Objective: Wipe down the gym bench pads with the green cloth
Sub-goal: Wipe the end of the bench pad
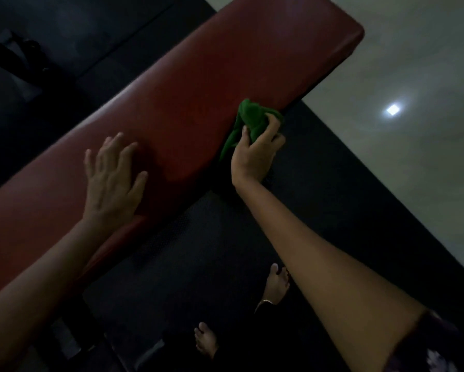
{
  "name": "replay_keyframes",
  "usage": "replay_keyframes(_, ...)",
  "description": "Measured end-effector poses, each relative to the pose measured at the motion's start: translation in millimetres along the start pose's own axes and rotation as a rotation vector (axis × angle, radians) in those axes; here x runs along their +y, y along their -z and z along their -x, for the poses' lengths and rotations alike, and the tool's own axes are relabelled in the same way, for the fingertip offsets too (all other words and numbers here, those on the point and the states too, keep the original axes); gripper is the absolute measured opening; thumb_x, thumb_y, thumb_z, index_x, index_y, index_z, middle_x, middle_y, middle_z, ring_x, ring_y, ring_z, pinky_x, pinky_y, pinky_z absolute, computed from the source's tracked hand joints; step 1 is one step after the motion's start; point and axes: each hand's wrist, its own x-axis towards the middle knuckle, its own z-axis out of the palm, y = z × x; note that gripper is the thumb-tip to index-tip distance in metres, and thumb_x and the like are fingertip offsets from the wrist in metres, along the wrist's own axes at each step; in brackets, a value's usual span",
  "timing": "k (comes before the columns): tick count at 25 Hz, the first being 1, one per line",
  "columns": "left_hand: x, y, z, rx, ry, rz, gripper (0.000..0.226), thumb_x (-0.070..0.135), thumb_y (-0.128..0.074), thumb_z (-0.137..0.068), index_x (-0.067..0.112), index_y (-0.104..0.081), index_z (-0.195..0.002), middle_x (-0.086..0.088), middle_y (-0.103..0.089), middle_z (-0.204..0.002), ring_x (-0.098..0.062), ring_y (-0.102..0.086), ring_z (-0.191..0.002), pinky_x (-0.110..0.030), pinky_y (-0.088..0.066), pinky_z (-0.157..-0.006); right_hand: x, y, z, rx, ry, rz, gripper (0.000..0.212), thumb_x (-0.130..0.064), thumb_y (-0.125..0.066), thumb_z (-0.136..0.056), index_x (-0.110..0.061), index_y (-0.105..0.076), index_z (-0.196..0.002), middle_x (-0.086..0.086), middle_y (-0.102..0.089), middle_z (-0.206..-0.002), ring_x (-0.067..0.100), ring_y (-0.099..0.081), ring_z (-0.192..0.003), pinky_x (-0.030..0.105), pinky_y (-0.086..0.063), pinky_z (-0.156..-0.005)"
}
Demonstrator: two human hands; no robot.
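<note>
In the head view, the red bench pad [188, 84] runs diagonally across the dark floor mat [319, 167]. The left hand [112, 181] lies flat on top of the pad, fingers straight and spread. The right hand [255, 154] grips the bunched green cloth [248, 122], which is pressed against the pad's near side edge. 2 bare feet stand on the mat, below the pad.

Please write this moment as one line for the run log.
left hand: flat on red bench pad | right hand: grips green cloth at pad's near edge | stage: wiping
</note>
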Motion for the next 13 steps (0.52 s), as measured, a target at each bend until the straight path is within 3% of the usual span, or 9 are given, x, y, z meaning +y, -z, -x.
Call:
replay_keyframes(3,67.7,-7.2,-53.6,-0.002,-0.172,0.060,0.055,0.034,-0.039,-0.094,0.013,-0.033,-0.144,-0.011,-0.014,-0.157,-0.027,-0.010,-0.145,-0.049,0.000,-0.116,13.3,4.6,21.2,-0.053,0.151,-0.003,0.041,-0.015,-0.057,-0.091,-0.008,-0.045,-0.129,0.017,-0.042,-0.122,0.029,-0.053,-0.101,0.031,-0.048,-0.075)
replay_keyframes(6,113.6,-11.0,-111.7,0.004,-0.234,0.068,0.051,0.027,-0.040,-0.098,0.015,-0.030,-0.146,-0.006,-0.006,-0.159,-0.025,-0.005,-0.146,-0.047,0.001,-0.116,16.8,7.9,5.5,-0.085,0.115,-0.110,0.040,-0.011,-0.057,-0.089,-0.008,-0.045,-0.128,0.014,-0.042,-0.117,0.027,-0.053,-0.098,0.023,-0.040,-0.074)
replay_keyframes(9,132.8,-15.0,-161.4,-0.013,-0.236,0.019,0.054,0.032,-0.039,-0.098,0.019,-0.025,-0.148,-0.004,-0.001,-0.159,-0.024,0.000,-0.146,-0.048,0.003,-0.116,13.1,9.4,-24.1,0.001,0.034,-0.140,0.040,-0.012,-0.056,-0.090,-0.011,-0.045,-0.129,0.012,-0.043,-0.118,0.025,-0.054,-0.099,0.026,-0.042,-0.074)
replay_keyframes(11,143.9,-22.0,-180.5,-0.041,-0.208,0.028,0.057,0.041,-0.038,-0.098,0.023,-0.020,-0.149,-0.003,0.002,-0.159,-0.023,0.004,-0.146,-0.049,0.006,-0.115,15.9,10.3,-11.4,-0.039,0.067,-0.145,0.039,-0.013,-0.056,-0.091,-0.012,-0.045,-0.128,0.010,-0.044,-0.119,0.024,-0.054,-0.100,0.027,-0.045,-0.075)
replay_keyframes(13,153.2,-32.9,-186.6,-0.076,-0.168,-0.003,0.058,0.046,-0.032,-0.099,0.028,-0.013,-0.150,-0.001,0.002,-0.159,-0.022,0.006,-0.146,-0.050,0.008,-0.115,16.4,13.7,-2.3,-0.094,0.071,-0.166,0.038,-0.012,-0.055,-0.091,-0.013,-0.046,-0.128,0.008,-0.044,-0.119,0.019,-0.053,-0.099,0.018,-0.043,-0.076)
